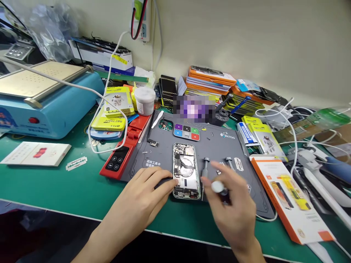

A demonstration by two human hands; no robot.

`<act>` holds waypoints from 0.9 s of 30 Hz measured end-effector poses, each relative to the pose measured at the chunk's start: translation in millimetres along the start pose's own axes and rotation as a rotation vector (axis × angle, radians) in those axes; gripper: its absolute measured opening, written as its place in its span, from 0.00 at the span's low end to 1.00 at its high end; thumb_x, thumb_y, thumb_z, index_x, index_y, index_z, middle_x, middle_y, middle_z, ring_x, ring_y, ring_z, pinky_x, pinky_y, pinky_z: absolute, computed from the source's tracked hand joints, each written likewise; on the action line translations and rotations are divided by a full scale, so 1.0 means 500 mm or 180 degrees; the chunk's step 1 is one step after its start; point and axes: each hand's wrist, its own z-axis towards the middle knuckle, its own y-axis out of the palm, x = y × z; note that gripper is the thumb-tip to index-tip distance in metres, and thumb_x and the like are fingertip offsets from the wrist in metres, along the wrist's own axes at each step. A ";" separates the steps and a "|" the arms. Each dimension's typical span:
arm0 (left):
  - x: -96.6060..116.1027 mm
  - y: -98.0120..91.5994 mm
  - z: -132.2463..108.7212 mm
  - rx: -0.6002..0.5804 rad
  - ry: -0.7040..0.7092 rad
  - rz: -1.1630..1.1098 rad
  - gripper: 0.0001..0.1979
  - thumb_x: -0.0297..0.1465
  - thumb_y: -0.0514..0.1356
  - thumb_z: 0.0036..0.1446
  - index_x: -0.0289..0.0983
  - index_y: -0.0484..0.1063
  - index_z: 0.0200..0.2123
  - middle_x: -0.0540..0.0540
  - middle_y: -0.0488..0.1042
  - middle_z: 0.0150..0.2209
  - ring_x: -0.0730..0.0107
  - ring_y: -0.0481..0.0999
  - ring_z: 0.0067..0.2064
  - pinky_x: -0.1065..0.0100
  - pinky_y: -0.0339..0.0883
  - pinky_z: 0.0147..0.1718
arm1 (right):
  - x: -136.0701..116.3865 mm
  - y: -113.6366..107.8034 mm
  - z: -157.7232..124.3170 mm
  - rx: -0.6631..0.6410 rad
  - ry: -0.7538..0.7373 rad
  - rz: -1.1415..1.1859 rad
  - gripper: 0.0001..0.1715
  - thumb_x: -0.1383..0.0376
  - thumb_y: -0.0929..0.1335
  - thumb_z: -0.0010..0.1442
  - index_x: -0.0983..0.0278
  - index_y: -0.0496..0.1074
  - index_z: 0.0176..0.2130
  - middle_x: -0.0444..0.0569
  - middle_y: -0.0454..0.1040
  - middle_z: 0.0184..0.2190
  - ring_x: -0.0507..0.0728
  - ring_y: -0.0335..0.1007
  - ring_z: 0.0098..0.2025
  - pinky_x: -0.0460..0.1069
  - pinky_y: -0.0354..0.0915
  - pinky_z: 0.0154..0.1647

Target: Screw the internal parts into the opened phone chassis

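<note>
Item: opened phone (187,171), back off, boards and coil exposed, lying flat on the grey work mat (241,153).

Orientation: its long axis runs away from you toward the wall, nearly square to the table (68,190) edge. Which end is the top cannot be told.

Left hand (145,197): your fingers lie loosely spread, tips pressing the phone's near-left edge, gripping nothing.

Right hand (233,204): just right of the phone, blurred, closed round a white-capped screwdriver (218,187). The tip is hidden.

Nearby: two more drivers (216,164) right of the phone; loose screws (210,138) beyond it; a razor blade (76,163) well to its left.

Risks, as judged:
- the driver tip could slip onto the open boards;
- your sleeve or wrist could sweep the loose screws off the mat;
- with light left-hand pressure, the phone may skate.
</note>
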 end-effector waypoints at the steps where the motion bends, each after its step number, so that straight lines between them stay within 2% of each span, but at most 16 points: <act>1: 0.000 -0.001 0.000 -0.0001 -0.0003 0.0006 0.14 0.24 0.57 0.78 0.39 0.74 0.61 0.45 0.80 0.56 0.58 0.76 0.56 0.55 0.69 0.56 | 0.000 -0.005 0.002 0.0287 0.0419 0.0265 0.24 0.68 0.71 0.74 0.59 0.70 0.66 0.44 0.75 0.37 0.53 0.71 0.32 0.48 0.69 0.31; 2: 0.000 -0.002 0.000 -0.0006 -0.0013 0.0008 0.14 0.24 0.57 0.78 0.40 0.74 0.61 0.45 0.80 0.56 0.58 0.76 0.56 0.55 0.69 0.56 | 0.001 -0.008 0.004 0.0500 0.0786 0.0552 0.26 0.66 0.69 0.75 0.56 0.68 0.69 0.43 0.72 0.36 0.54 0.69 0.31 0.48 0.69 0.31; 4: 0.001 -0.002 0.000 -0.0028 -0.0027 0.0006 0.14 0.24 0.57 0.77 0.40 0.74 0.60 0.46 0.80 0.56 0.58 0.77 0.56 0.55 0.70 0.56 | 0.005 -0.014 0.003 0.0643 0.1227 0.1045 0.29 0.66 0.64 0.77 0.54 0.62 0.73 0.44 0.71 0.37 0.55 0.69 0.33 0.50 0.72 0.35; 6: 0.001 -0.003 0.000 -0.0026 -0.0012 0.0039 0.14 0.24 0.57 0.77 0.40 0.75 0.60 0.46 0.81 0.57 0.58 0.78 0.57 0.54 0.72 0.56 | 0.012 -0.021 -0.008 0.0616 0.1286 0.1170 0.31 0.65 0.64 0.78 0.53 0.59 0.75 0.47 0.75 0.42 0.57 0.76 0.41 0.55 0.76 0.47; 8: 0.001 -0.003 0.000 0.0030 0.0058 0.0100 0.15 0.24 0.58 0.76 0.39 0.75 0.61 0.46 0.82 0.57 0.58 0.78 0.57 0.55 0.72 0.56 | 0.021 -0.033 -0.029 0.0535 0.1210 0.0836 0.31 0.62 0.67 0.77 0.55 0.60 0.74 0.51 0.79 0.50 0.61 0.80 0.52 0.62 0.74 0.60; 9: 0.001 -0.003 0.000 0.0079 0.0103 0.0133 0.15 0.24 0.58 0.76 0.39 0.75 0.61 0.46 0.82 0.57 0.57 0.79 0.57 0.55 0.73 0.56 | 0.026 -0.041 -0.040 0.0501 0.1167 0.0573 0.32 0.61 0.69 0.76 0.56 0.61 0.74 0.53 0.80 0.52 0.63 0.80 0.55 0.64 0.72 0.63; 11: 0.001 -0.003 0.001 0.0193 0.0171 0.0178 0.15 0.24 0.59 0.76 0.38 0.75 0.61 0.46 0.83 0.56 0.58 0.80 0.57 0.56 0.73 0.56 | 0.032 -0.059 -0.054 0.0498 0.1143 -0.0021 0.33 0.58 0.74 0.73 0.58 0.65 0.71 0.56 0.82 0.53 0.65 0.83 0.52 0.63 0.75 0.57; 13: 0.003 -0.003 0.001 0.0311 0.0203 0.0173 0.14 0.24 0.59 0.76 0.37 0.75 0.60 0.47 0.84 0.56 0.59 0.80 0.57 0.57 0.72 0.57 | 0.031 -0.074 -0.052 0.0628 0.1257 -0.0160 0.33 0.55 0.77 0.69 0.59 0.69 0.66 0.55 0.83 0.48 0.63 0.84 0.42 0.57 0.77 0.43; 15: 0.005 -0.002 0.002 0.0445 0.0165 0.0094 0.12 0.23 0.60 0.75 0.37 0.76 0.57 0.47 0.84 0.54 0.61 0.81 0.56 0.60 0.71 0.58 | 0.019 -0.077 -0.031 0.0762 0.1440 0.0358 0.31 0.54 0.78 0.67 0.57 0.69 0.63 0.52 0.84 0.42 0.60 0.82 0.35 0.52 0.75 0.30; 16: 0.007 -0.002 0.002 0.0512 0.0116 0.0037 0.10 0.22 0.59 0.75 0.36 0.77 0.54 0.47 0.85 0.52 0.62 0.81 0.55 0.61 0.71 0.57 | 0.009 -0.073 -0.016 0.0755 0.1510 0.0719 0.30 0.55 0.78 0.67 0.56 0.68 0.61 0.50 0.85 0.42 0.58 0.81 0.32 0.50 0.75 0.28; 19: 0.011 -0.005 0.000 0.0710 -0.0129 -0.0058 0.09 0.20 0.58 0.72 0.37 0.76 0.43 0.48 0.82 0.40 0.65 0.81 0.45 0.63 0.71 0.46 | -0.023 -0.044 0.033 0.0353 0.1488 0.1453 0.22 0.58 0.77 0.70 0.54 0.66 0.56 0.48 0.86 0.45 0.55 0.81 0.33 0.49 0.81 0.36; 22: 0.015 -0.012 -0.005 0.0865 -0.0342 -0.0013 0.12 0.20 0.56 0.68 0.39 0.70 0.33 0.52 0.72 0.28 0.69 0.71 0.31 0.63 0.63 0.32 | -0.049 -0.006 0.076 -0.0333 0.1459 0.1903 0.14 0.58 0.73 0.75 0.55 0.68 0.56 0.50 0.86 0.51 0.55 0.85 0.40 0.50 0.83 0.45; 25: 0.016 -0.020 -0.009 0.0916 -0.0471 -0.0054 0.13 0.20 0.53 0.65 0.40 0.64 0.29 0.55 0.63 0.23 0.73 0.62 0.24 0.63 0.56 0.26 | -0.064 0.024 0.106 -0.0875 0.1453 0.2237 0.13 0.56 0.69 0.78 0.57 0.71 0.57 0.53 0.84 0.56 0.56 0.86 0.45 0.52 0.83 0.49; 27: 0.016 -0.026 -0.009 0.0920 -0.0576 -0.0115 0.13 0.21 0.52 0.64 0.41 0.61 0.28 0.56 0.60 0.22 0.74 0.61 0.22 0.63 0.54 0.24 | -0.067 0.037 0.119 -0.1039 0.1385 0.2304 0.13 0.55 0.68 0.79 0.57 0.72 0.57 0.53 0.83 0.56 0.56 0.85 0.46 0.53 0.82 0.50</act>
